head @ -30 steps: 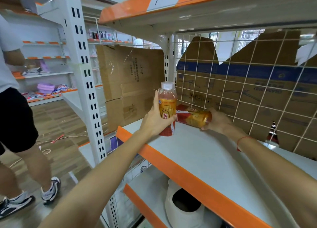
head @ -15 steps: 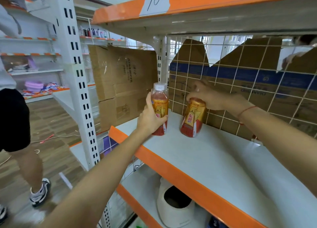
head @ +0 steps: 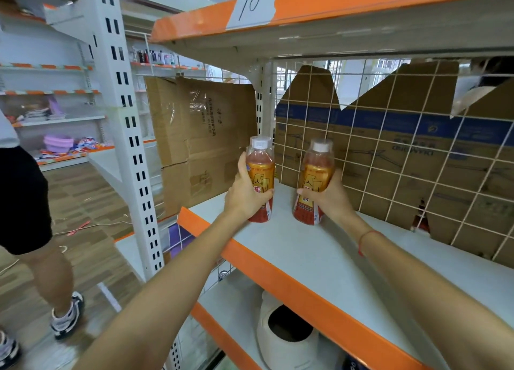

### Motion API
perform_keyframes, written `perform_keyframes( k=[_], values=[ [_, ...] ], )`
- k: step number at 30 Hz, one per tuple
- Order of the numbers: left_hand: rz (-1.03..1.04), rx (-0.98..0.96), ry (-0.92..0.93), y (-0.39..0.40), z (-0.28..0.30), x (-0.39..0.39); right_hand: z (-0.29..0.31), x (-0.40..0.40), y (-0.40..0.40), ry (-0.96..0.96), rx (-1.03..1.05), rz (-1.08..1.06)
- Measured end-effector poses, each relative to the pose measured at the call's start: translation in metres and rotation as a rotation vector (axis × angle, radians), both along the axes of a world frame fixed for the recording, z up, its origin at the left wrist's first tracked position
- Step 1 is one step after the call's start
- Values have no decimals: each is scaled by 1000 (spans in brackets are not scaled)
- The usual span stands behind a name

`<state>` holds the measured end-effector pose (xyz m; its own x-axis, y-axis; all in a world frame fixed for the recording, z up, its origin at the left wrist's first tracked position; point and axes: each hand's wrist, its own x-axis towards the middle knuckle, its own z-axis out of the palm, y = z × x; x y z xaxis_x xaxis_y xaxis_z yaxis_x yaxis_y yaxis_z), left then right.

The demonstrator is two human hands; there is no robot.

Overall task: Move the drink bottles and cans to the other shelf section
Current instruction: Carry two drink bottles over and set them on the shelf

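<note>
Two bottles stand upright near the left end of the grey shelf [head: 347, 261], well back from its orange lip. The left bottle [head: 260, 172] sits close to the corner post; the right bottle [head: 315, 175] stands just beside it with a gap between, close in front of the wire grid [head: 417, 152]. Both bases appear to touch the shelf, though the hands hide part of each.

The left hand [head: 246, 194] wraps the left bottle around its label, thumb on the near side, fingers curled round the far side. The right hand [head: 328, 195] grips the right bottle low on its body in the same way. Holding at mid-height probably keeps the tall, narrow bottles from tipping while they are set down, and the caps stay clear.

Starting at the corner and placing them side by side likely leaves the rest of the shelf free for further bottles and cans. Cardboard [head: 389, 158] behind the grid closes off the back. On the shelf below sits a white pot [head: 281, 342]. Another person [head: 25, 202] stands in the aisle at left.
</note>
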<state>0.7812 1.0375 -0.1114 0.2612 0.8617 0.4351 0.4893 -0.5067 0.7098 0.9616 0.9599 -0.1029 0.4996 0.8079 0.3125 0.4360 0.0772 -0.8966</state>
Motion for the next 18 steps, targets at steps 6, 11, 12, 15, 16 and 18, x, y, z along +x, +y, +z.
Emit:
perform_keyframes(
  k=[6, 11, 12, 15, 16, 18],
  values=[
    [-18, 5, -55, 1, 0, -1, 5, 18, 1, 71, -127, 199],
    [-105, -70, -87, 5, 7, -7, 21, 33, -8, -32, -355, 417],
    [-141, -100, -105, 6, 9, -9, 24, 33, -10, -31, -378, 419],
    [-203, -175, -163, 10, 22, -18, 33, 32, -16, -20, -374, 406],
    [-220, -195, -160, 12, 25, -19, 34, 29, -19, -12, -345, 381],
    [-244, -213, -97, 8, 23, -19, 27, 17, -26, -1, -241, 294]
  ],
)
